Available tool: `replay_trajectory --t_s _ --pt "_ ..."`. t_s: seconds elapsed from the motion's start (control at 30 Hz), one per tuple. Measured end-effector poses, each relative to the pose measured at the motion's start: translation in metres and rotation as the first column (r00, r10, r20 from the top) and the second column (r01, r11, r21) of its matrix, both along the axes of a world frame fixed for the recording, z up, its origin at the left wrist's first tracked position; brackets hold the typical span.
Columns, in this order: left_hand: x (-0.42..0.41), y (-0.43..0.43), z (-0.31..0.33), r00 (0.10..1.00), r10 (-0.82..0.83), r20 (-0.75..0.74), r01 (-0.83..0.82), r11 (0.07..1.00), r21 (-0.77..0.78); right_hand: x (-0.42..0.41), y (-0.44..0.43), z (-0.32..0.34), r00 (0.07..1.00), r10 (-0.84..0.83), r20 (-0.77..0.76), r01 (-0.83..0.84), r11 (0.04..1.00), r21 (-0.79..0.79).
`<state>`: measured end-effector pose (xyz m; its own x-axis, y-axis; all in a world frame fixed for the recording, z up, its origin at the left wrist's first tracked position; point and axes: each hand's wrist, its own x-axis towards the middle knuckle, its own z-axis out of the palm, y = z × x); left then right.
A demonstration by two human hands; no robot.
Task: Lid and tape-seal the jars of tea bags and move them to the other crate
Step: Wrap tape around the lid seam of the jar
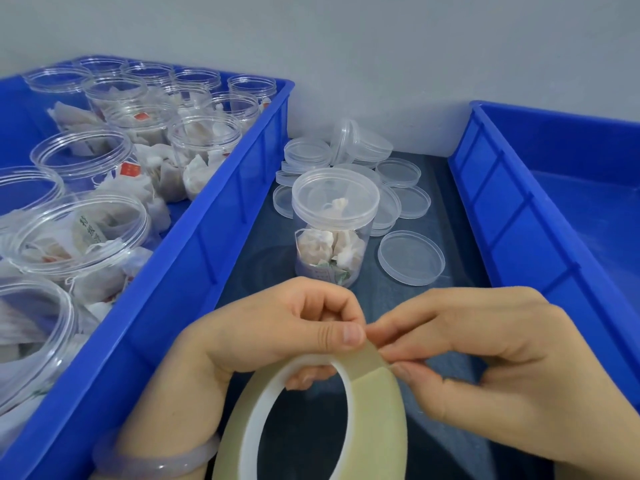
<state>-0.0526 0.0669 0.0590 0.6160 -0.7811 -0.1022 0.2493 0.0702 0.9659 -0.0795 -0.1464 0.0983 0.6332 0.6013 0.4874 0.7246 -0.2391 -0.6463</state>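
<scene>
Grey wall point(381, 46) behind, dark mat point(433, 306) below. From the head view, my left hand point(277, 334) grips the tape roll point(311, 410) through its core, thumb on top, while my right hand point(485, 358) pinches the tape end point(375, 355). The lidded jar point(334, 223) stands upright straight ahead, just beyond my left knuckles — the nearer hand — and the right crate point(519, 220) lies off to my right.

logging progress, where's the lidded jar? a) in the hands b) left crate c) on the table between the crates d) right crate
c: the lidded jar stands on the table between the left crate and right crate; the left hand and right hand hold only the tape roll.
</scene>
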Motion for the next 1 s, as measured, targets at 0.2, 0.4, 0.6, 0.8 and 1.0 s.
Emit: replay_trajectory --t_s 0.2,0.4,0.6,0.8,1.0 --pt "0.001 0.0 -0.002 0.997 0.077 0.028 -0.08 0.992 0.094 0.002 0.002 0.0 0.994 -0.033 0.102 0.046 0.991 -0.127" --pt "0.004 0.001 -0.003 0.998 0.039 0.055 -0.045 0.991 0.122 0.003 0.006 -0.007 0.99 -0.052 0.13 0.069 0.988 -0.136" --pt "0.005 -0.001 0.0 0.997 -0.045 0.068 0.036 0.992 0.123 0.007 0.008 -0.011 0.996 -0.04 0.08 0.051 0.989 -0.139" --pt "0.003 -0.001 0.001 0.958 0.264 0.11 -0.256 0.963 -0.08 0.004 0.005 -0.017 0.935 -0.127 -0.33 0.191 0.967 0.17" --pt "0.001 -0.022 0.008 0.644 0.685 0.341 -0.651 0.725 -0.227 0.008 0.011 -0.012 0.74 0.171 -0.65 0.202 0.866 0.457"
